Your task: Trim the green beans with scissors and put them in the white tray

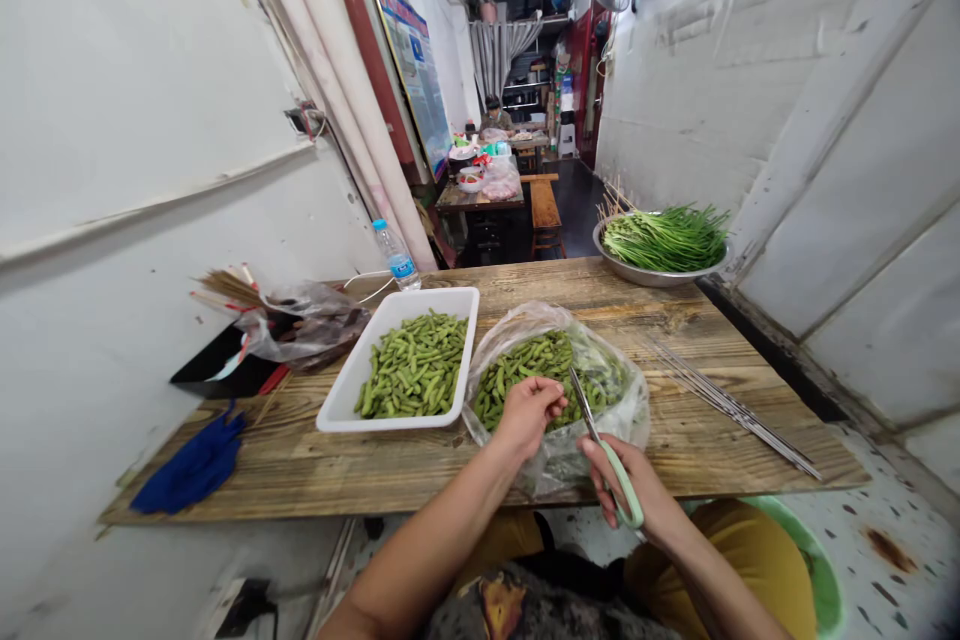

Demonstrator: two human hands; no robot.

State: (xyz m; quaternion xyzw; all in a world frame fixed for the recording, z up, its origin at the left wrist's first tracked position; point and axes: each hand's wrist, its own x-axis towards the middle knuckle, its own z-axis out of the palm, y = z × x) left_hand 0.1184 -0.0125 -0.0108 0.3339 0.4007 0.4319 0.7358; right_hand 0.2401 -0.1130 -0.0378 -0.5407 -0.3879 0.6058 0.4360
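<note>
My left hand is closed in a pinch over a clear plastic bag full of green edamame pods; what the fingers hold is too small to name. My right hand grips scissors with pale green handles, the blades pointing up towards the left hand. A white rectangular tray of trimmed green pods sits just left of the bag on the wooden table.
A metal bowl of green chives stands at the far right corner. Metal skewers lie right of the bag. A water bottle, crumpled plastic with bamboo sticks and a blue cloth sit left. A person sits far back.
</note>
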